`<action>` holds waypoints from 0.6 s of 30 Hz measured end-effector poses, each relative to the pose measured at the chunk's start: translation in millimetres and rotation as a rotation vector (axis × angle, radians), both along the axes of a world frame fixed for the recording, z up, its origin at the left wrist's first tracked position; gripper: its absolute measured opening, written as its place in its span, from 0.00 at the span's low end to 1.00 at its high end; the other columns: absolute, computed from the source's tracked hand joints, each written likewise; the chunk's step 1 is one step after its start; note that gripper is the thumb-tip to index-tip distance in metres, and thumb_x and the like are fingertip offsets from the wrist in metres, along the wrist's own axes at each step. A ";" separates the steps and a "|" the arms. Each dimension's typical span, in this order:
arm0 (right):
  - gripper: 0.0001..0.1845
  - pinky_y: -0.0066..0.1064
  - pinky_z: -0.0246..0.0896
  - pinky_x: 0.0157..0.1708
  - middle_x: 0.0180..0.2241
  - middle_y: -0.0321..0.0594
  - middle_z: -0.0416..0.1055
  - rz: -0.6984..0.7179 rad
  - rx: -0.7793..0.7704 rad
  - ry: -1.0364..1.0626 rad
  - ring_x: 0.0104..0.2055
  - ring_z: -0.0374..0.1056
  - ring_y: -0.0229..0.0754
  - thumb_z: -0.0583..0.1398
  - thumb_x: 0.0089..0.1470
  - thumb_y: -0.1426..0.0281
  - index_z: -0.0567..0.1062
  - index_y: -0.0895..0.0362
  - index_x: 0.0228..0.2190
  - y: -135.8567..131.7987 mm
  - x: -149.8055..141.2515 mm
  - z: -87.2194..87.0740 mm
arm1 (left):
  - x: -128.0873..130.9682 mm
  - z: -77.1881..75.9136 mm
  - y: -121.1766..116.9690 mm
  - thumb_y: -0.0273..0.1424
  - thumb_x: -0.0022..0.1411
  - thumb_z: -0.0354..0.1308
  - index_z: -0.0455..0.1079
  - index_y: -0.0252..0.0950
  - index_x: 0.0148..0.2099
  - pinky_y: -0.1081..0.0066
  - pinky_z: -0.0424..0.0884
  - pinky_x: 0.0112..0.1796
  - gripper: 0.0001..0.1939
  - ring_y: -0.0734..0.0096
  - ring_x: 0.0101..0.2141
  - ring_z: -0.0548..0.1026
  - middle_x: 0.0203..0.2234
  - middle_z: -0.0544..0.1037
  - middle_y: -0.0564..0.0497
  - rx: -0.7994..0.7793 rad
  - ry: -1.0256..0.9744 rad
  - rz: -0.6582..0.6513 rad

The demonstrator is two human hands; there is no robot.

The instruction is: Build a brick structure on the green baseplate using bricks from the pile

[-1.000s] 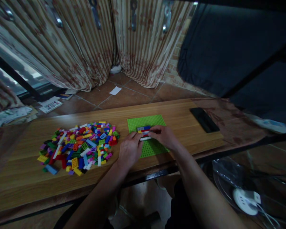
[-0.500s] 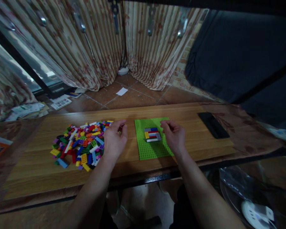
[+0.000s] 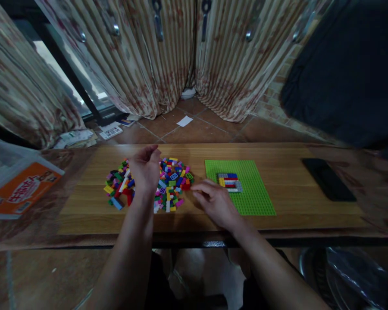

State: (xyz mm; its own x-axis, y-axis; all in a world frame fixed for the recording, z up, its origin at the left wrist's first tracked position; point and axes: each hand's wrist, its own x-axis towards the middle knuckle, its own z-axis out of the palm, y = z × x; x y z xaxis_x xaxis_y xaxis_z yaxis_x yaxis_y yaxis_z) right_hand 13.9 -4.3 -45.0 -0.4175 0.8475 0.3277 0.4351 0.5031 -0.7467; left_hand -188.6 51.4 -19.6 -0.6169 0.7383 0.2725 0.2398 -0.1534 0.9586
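My left hand (image 3: pixel 145 170) hovers over the pile of coloured bricks (image 3: pixel 173 183), its thumb and fingers pinched together; anything between them is hidden. My right hand (image 3: pixel 215 202) reaches leftward to the pile's right edge, with thumb and forefinger closing at a small red brick (image 3: pixel 185 187). Its wrist side lies close to the green baseplate (image 3: pixel 257 196). On that plate sits a small block of joined bricks (image 3: pixel 229 182) in grey, blue, yellow, red and white, touched by neither hand.
A black phone-like slab (image 3: pixel 328 178) lies at the right of the wooden board (image 3: pixel 84 211). At the left stands a clear box with an orange label (image 3: pixel 24 189). Curtains (image 3: pixel 168 64) hang behind, and papers (image 3: pixel 74 138) lie at the back left.
The view has swung left, so the scene sits further right. My right hand has gone from beside the joined bricks to the pile's edge. My left hand has moved over the pile.
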 end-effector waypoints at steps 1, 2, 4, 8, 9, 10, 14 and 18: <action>0.08 0.29 0.63 0.39 0.36 0.38 0.73 0.037 0.004 -0.025 0.38 0.70 0.38 0.58 0.58 0.74 0.77 0.53 0.37 -1.4 -4.8 -2.0 | -1.4 -0.1 -0.3 0.31 0.50 0.59 0.76 0.32 0.38 0.76 0.70 0.28 0.12 0.76 0.25 0.73 0.26 0.78 0.52 0.000 -0.023 -0.001; 0.08 0.30 0.63 0.40 0.37 0.38 0.73 0.067 0.012 -0.048 0.39 0.70 0.38 0.58 0.58 0.74 0.77 0.53 0.37 -2.6 -9.2 -3.8 | -2.2 -0.1 -0.9 0.31 0.50 0.59 0.76 0.32 0.38 0.76 0.69 0.27 0.12 0.77 0.24 0.73 0.26 0.78 0.52 0.002 -0.039 0.000; 0.08 0.30 0.63 0.41 0.37 0.39 0.73 0.113 0.027 -0.080 0.40 0.69 0.39 0.58 0.58 0.74 0.76 0.54 0.37 -4.8 -16.8 -6.5 | -3.1 0.4 -2.3 0.31 0.49 0.60 0.76 0.33 0.37 0.77 0.68 0.26 0.12 0.78 0.23 0.72 0.25 0.77 0.53 0.011 -0.060 0.002; 0.07 0.31 0.64 0.41 0.37 0.39 0.72 0.150 0.028 -0.115 0.41 0.69 0.40 0.61 0.56 0.73 0.76 0.54 0.38 -10.7 -29.9 -9.2 | -4.7 2.4 -4.2 0.31 0.49 0.60 0.76 0.33 0.36 0.77 0.68 0.26 0.11 0.78 0.23 0.72 0.24 0.77 0.53 0.017 -0.091 0.004; 0.07 0.31 0.64 0.42 0.38 0.40 0.72 0.155 0.030 -0.134 0.41 0.69 0.41 0.62 0.55 0.73 0.76 0.55 0.38 -12.2 -32.7 -9.8 | -5.5 3.1 -4.4 0.31 0.49 0.60 0.76 0.33 0.36 0.77 0.68 0.26 0.11 0.78 0.23 0.72 0.24 0.77 0.53 0.018 -0.099 0.006; 0.08 0.32 0.64 0.42 0.38 0.40 0.72 0.162 0.031 -0.157 0.41 0.68 0.41 0.63 0.53 0.73 0.76 0.55 0.38 -13.5 -35.0 -10.6 | -6.5 3.9 -4.7 0.30 0.49 0.60 0.76 0.33 0.35 0.77 0.68 0.26 0.10 0.78 0.23 0.72 0.24 0.77 0.53 0.023 -0.105 0.010; 0.07 0.31 0.64 0.40 0.37 0.40 0.71 0.132 -0.011 -0.234 0.39 0.69 0.41 0.62 0.53 0.75 0.76 0.55 0.36 -13.6 -37.1 -13.6 | -12.7 6.7 -6.0 0.29 0.49 0.60 0.76 0.32 0.35 0.78 0.67 0.25 0.10 0.79 0.22 0.70 0.23 0.76 0.54 0.045 -0.126 0.044; 0.07 0.31 0.63 0.39 0.36 0.39 0.72 0.067 -0.057 -0.256 0.38 0.69 0.40 0.60 0.55 0.76 0.77 0.55 0.35 -7.0 -29.0 -12.9 | -17.9 7.7 -7.1 0.29 0.48 0.61 0.76 0.32 0.35 0.78 0.66 0.24 0.10 0.80 0.21 0.70 0.23 0.76 0.54 0.052 -0.179 0.047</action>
State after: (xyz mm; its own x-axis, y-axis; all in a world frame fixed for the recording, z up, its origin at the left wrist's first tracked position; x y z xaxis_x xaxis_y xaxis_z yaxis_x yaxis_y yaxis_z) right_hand -15.2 -11.3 -57.9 -0.5360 0.8295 0.1569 0.5806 0.4971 -0.6448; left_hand -206.6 44.3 -11.9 -0.6924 0.6952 0.1928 0.0746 -0.1968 0.9776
